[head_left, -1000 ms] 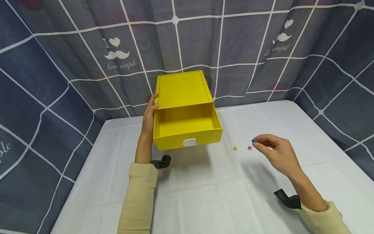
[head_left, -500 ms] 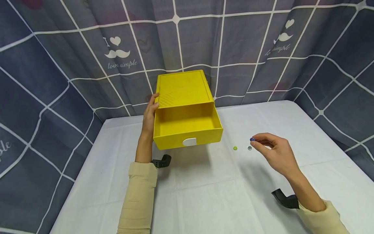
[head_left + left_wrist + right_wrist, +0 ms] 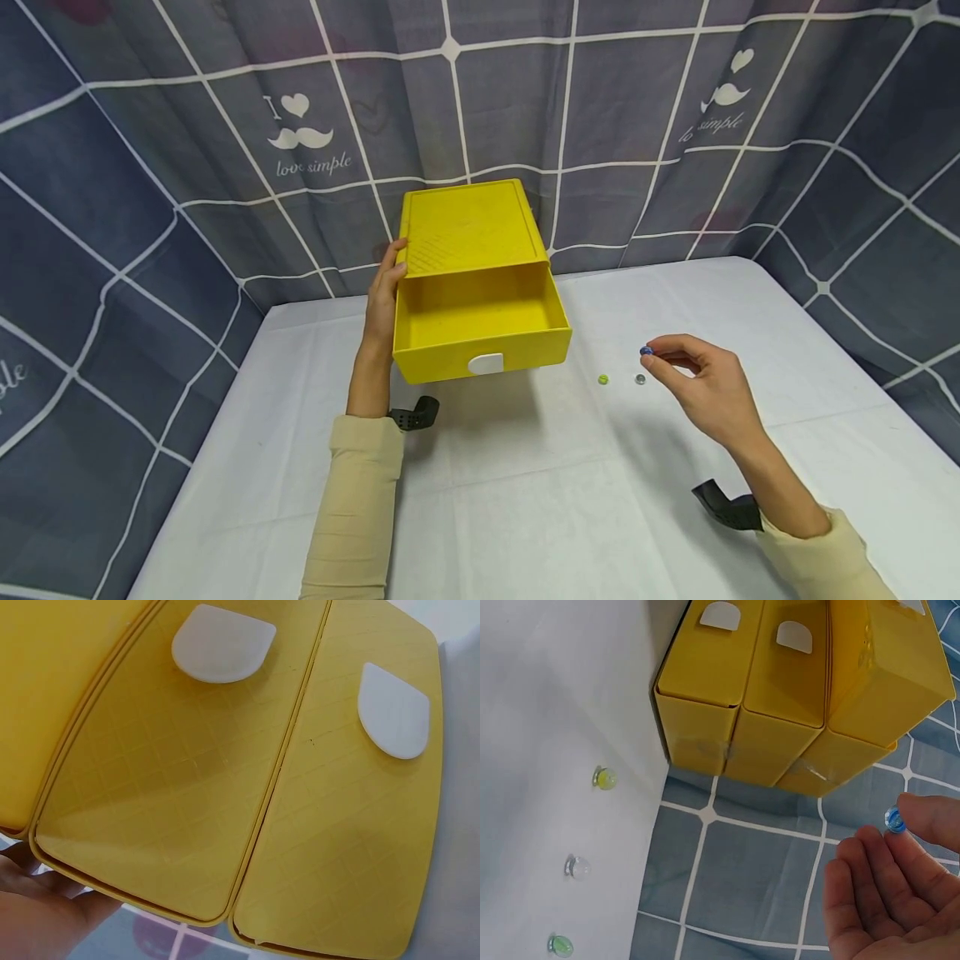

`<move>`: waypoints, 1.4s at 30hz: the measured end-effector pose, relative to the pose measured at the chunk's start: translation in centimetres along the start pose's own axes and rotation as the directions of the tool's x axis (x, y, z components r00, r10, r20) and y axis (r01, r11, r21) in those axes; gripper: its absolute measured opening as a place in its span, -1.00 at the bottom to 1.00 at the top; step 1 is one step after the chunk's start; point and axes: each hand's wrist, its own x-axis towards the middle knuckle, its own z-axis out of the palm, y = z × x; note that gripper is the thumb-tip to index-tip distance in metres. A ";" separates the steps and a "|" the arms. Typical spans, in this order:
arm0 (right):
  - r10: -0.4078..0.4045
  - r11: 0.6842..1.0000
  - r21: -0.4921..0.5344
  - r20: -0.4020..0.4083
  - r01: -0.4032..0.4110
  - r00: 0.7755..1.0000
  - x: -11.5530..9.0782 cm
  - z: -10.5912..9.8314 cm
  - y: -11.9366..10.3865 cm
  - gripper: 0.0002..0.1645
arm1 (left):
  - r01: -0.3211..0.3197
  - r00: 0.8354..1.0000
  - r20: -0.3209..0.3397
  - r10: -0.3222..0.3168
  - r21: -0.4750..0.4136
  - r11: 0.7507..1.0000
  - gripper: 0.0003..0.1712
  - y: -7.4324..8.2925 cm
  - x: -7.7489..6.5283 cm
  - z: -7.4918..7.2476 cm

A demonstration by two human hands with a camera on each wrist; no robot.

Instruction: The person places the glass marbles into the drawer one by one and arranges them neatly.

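Observation:
A yellow plastic drawer unit (image 3: 472,225) stands at the back of the table, its top drawer (image 3: 483,312) pulled out, showing a bare inside and a white pull tab. Two lower drawers with white tabs (image 3: 223,643) show in the left wrist view. My left hand (image 3: 382,300) holds the unit's left side, fingertips over the top edge. Between thumb and fingertips my right hand (image 3: 708,387) pinches a blue marble (image 3: 895,819), raised above the table to the right of the open drawer.
On the white-covered table (image 3: 525,517) lie a yellow-green marble (image 3: 603,379) and a clear marble (image 3: 641,379). The right wrist view adds a green marble (image 3: 560,946). Grey-blue checked curtains (image 3: 510,100) enclose the back and sides.
My right hand has risen slightly and shifted a little left with the blue marble. My left hand and the drawer unit have stayed put.

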 end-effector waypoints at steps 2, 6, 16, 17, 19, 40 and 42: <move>-0.006 1.000 0.014 0.000 0.006 1.000 0.1 0.1 -0.1 -0.82 | -0.002 1.000 0.005 0.002 -0.003 1.000 -0.42 0.0 0.0 0.0; -0.019 0.998 0.067 0.001 0.019 1.000 0.4 0.4 -0.4 -0.82 | -0.008 1.000 0.012 0.008 -0.016 1.000 -0.43 0.1 0.0 0.1; -0.015 0.987 0.163 0.029 0.010 0.999 0.6 1.3 -1.9 -0.82 | -0.011 1.000 0.011 0.012 -0.020 1.000 -0.43 0.1 -0.1 0.2; -0.015 0.986 0.168 0.025 0.011 1.000 0.6 1.4 -2.1 -0.83 | -0.011 1.000 0.011 0.011 -0.018 1.000 -0.43 0.1 -0.1 0.2; -0.017 0.983 0.184 0.018 0.013 1.000 0.8 1.6 -2.5 -0.83 | -0.009 1.000 0.008 0.009 -0.022 1.000 -0.43 0.1 -0.1 0.2; -0.150 0.935 0.313 -0.077 0.166 0.986 2.8 3.8 -7.0 -0.85 | -0.029 1.000 -0.004 0.029 -0.009 1.000 -0.42 -0.1 0.0 0.2; -0.175 0.930 0.315 -0.079 0.191 0.981 3.0 4.0 -7.5 -0.84 | -0.032 0.999 -0.008 0.032 0.005 0.999 -0.42 -0.1 0.0 0.1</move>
